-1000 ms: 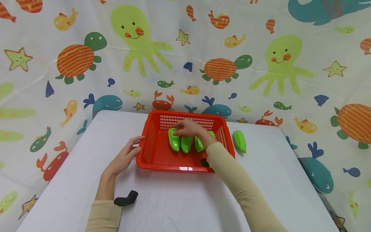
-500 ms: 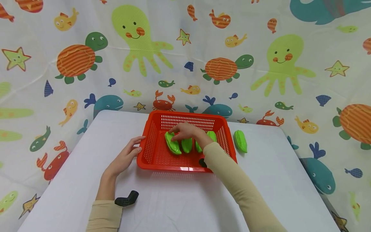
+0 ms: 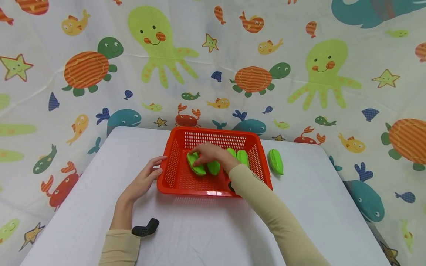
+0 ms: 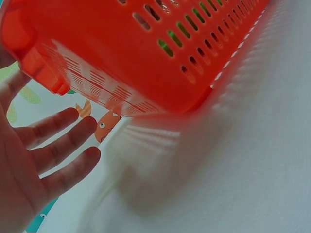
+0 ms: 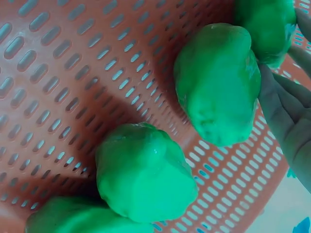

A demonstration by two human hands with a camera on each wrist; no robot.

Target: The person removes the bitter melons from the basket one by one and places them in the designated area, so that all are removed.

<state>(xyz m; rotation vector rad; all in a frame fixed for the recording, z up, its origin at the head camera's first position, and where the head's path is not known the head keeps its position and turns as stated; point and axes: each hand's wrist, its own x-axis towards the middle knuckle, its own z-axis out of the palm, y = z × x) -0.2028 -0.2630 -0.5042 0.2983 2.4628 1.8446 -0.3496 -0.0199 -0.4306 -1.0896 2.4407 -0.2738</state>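
Note:
My right hand (image 3: pixel 208 152) reaches into the red plastic basket (image 3: pixel 196 192) and pinches the leftmost green ridged vegetable (image 3: pixel 197 169), which lies at a slant. In the right wrist view, fingers (image 5: pixel 303 58) and thumb sit along this vegetable (image 5: pixel 266 29). Another green vegetable (image 5: pixel 218 87) lies close beside it, near the back of the hand. Two more, a green vegetable (image 3: pixel 242 157) and its neighbour (image 3: pixel 231 152), are farther right, partly hidden by the wrist. My left hand (image 3: pixel 141 183) touches the basket's left rim, fingers spread and fairly straight in the left wrist view.
One green vegetable (image 3: pixel 275 162) lies outside the basket, on the white table (image 3: pixel 313 192) to the right. A curtain (image 3: pixel 213 33) printed with sea animals hangs behind the table. A black strap piece (image 3: pixel 145 228) is at the left wrist.
The right hand has shifted left and the leftmost vegetable has moved left with it, turning to a slant. More of the right-hand vegetables shows. The left hand stays at the rim.

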